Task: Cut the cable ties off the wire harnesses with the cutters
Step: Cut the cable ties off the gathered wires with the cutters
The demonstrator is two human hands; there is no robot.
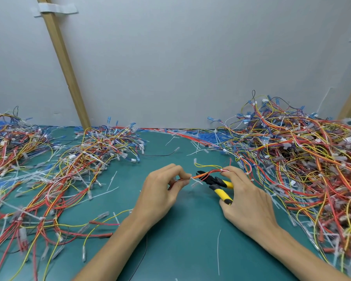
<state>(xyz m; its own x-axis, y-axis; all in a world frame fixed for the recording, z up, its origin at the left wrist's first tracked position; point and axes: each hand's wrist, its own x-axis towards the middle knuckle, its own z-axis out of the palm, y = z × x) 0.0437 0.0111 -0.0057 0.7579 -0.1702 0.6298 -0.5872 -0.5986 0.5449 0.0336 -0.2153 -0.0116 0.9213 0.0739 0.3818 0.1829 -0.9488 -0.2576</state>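
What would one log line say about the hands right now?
left hand: pinches wire harness | right hand: grips yellow-handled cutters | white cable tie: on harness, by cutter tips

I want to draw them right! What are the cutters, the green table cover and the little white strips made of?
Cutters: the dark, matte head is likely metal. The yellow handles look like smooth plastic or rubber sleeves.
Green table cover: flat, dull and seamless, so probably a rubbery or vinyl mat.
White strips: thin, bendy and slightly see-through, so likely plastic cable ties.
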